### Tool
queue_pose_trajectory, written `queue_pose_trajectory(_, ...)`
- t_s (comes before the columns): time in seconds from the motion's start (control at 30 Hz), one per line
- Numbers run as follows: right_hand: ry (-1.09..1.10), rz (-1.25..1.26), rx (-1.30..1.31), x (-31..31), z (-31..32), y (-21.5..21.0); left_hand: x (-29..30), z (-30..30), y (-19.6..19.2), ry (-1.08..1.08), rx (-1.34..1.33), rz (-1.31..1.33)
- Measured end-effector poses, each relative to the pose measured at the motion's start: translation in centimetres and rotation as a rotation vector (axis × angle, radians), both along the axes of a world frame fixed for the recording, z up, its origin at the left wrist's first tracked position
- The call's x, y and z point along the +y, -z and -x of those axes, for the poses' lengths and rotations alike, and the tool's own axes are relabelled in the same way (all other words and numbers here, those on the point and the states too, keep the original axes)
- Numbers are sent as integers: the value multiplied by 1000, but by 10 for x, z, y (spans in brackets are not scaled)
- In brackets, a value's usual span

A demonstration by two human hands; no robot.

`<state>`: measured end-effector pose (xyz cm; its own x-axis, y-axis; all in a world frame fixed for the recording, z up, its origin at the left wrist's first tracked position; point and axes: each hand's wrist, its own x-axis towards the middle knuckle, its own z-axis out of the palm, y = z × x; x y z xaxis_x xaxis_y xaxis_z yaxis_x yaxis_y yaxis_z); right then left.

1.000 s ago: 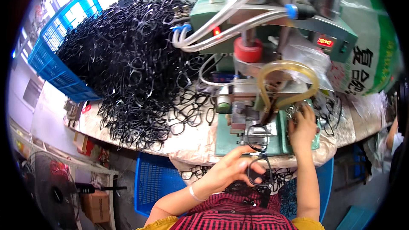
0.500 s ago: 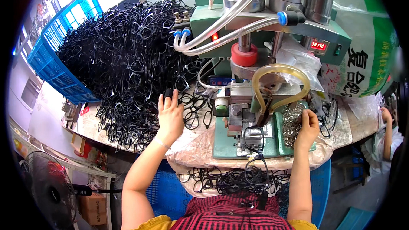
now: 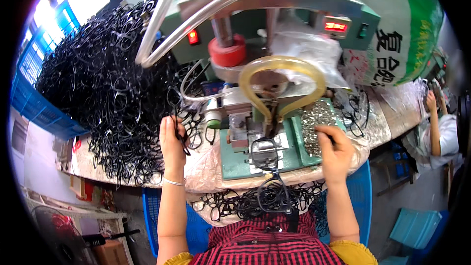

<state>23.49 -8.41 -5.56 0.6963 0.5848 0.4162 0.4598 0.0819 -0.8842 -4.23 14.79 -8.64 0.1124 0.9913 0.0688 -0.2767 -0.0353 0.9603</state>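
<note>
My left hand point(image 3: 171, 145) is closed on a black eyeglass frame point(image 3: 184, 143) at the right edge of a heap of similar frames point(image 3: 113, 88). Over the right side of a green tray point(image 3: 296, 140) of small shiny metal pieces point(image 3: 314, 122), my right hand point(image 3: 337, 154) has its fingers curled together. What they pinch, if anything, is too small to make out. Between my hands stands a green press point(image 3: 233, 159) with a looped yellowish tube point(image 3: 282, 61). At its front, below the tube ends, black glasses point(image 3: 272, 191) hang over the table edge.
A blue crate point(image 3: 44, 108) lies tipped behind the heap at left. More frames point(image 3: 221, 203) lie in front of the press, above a blue basket point(image 3: 360, 201). Clear hoses point(image 3: 206, 22) cross the press. A large white-green sack point(image 3: 392, 49) stands right; another person's arm point(image 3: 434, 127) shows beyond.
My left hand has drawn back toward me from the heap and now grips an eyeglass frame. My right hand stays by the metal pieces, slightly lower. The whole view has shifted.
</note>
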Motion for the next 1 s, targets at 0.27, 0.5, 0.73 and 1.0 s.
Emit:
queue_pose_trajectory(0.27, -163, -157, -144, 56, 37, -8, -50, -2, 35, 124, -136, 215)
queue_pose_trajectory(0.5, -288, -269, 226, 50, 49, -4, -109, -48, -106, 285, -311, -351)
queue_pose_trajectory(0.73, -356, -266, 302, 55, 52, -6, -92, -70, -146, 177, -85, -596)
queue_pose_trajectory(1.0, -409, -234, 434, 49, 61, -30, -97, -69, -148, 133, -66, -518)
